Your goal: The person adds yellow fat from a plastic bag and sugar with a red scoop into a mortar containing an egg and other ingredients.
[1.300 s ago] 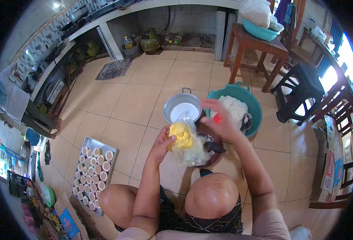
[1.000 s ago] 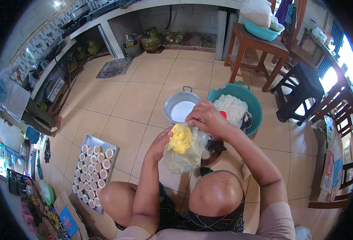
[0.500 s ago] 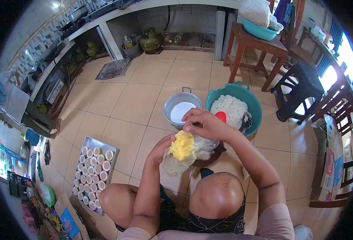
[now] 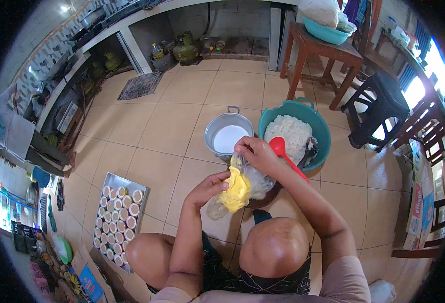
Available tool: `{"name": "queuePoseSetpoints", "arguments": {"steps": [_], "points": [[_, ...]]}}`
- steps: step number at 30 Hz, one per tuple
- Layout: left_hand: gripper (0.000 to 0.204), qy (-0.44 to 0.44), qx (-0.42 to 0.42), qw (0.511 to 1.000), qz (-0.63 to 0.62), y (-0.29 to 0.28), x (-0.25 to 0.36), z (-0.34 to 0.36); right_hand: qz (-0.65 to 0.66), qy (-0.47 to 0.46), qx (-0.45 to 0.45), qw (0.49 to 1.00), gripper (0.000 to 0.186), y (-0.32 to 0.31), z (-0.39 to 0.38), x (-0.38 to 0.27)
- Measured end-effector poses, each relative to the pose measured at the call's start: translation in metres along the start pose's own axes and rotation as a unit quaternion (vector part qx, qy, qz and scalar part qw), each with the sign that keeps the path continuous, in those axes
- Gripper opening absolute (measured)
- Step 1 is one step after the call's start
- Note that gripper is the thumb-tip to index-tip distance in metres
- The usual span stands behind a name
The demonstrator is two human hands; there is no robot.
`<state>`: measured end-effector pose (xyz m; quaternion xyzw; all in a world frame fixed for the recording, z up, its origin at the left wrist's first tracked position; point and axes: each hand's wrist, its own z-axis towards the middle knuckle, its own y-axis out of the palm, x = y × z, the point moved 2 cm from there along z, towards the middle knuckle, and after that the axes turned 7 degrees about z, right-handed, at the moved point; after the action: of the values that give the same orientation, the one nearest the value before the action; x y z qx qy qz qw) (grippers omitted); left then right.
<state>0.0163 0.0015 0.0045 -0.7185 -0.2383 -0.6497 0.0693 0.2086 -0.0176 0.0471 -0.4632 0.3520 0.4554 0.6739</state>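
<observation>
My left hand (image 4: pixel 210 188) grips a clear plastic bag (image 4: pixel 257 183) holding a soft, pale-yellow lump (image 4: pixel 236 189). My right hand (image 4: pixel 255 151) pinches the bag's upper edge above the lump. Beyond my hands stands an aluminium pot (image 4: pixel 211 135) with white liquid inside. To its right, a teal tub (image 4: pixel 321 126) holds a mound of white grains (image 4: pixel 288 129) with something dark at the side; a red spoon (image 4: pixel 279 147) lies slanting at its near edge. A reddish-brown bowl (image 4: pixel 257 202) is mostly hidden under the bag and my arm.
A metal tray (image 4: pixel 107 180) of small round cups lies left of my knees. A wooden table (image 4: pixel 341 60) carrying a blue basin and a black stool (image 4: pixel 381 98) stand at the right. A counter (image 4: pixel 146 16) with gas cylinders (image 4: pixel 187 49) beneath runs along the back; a mat (image 4: pixel 139 86) lies before it.
My right hand came down onto the bag's top and has since shifted slightly right. My left hand moved right with the bag, whose yellow lump now hangs lower. More of the red spoon shows.
</observation>
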Motion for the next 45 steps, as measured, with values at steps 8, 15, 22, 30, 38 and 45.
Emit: {"name": "queuePoseSetpoints", "arguments": {"steps": [8,15,22,30,38,45], "points": [[0.059,-0.009,-0.015,0.999,0.027,0.0,0.002,0.003,0.029,0.049,0.06,0.997,0.013,0.005,0.0,0.019],[0.048,0.014,0.024,0.999,0.032,0.01,-0.001,0.016,-0.106,-0.062,0.096,0.988,0.011,-0.009,0.01,0.021],[0.042,-0.024,0.073,0.997,0.033,0.0,-0.001,0.008,-0.101,-0.064,-0.033,0.992,0.02,-0.005,-0.011,-0.016],[0.036,-0.044,0.086,0.991,0.087,-0.004,-0.023,0.017,-0.256,-0.052,-0.122,0.958,0.021,0.022,-0.013,-0.001],[0.033,-0.078,0.183,0.974,0.111,-0.018,-0.026,0.007,-0.03,0.094,-0.097,0.99,0.022,0.0,-0.021,0.02],[0.044,-0.018,0.26,0.922,-0.287,-0.047,-0.049,-0.001,-0.184,0.027,-0.027,0.982,0.02,0.001,-0.059,0.113]]}}
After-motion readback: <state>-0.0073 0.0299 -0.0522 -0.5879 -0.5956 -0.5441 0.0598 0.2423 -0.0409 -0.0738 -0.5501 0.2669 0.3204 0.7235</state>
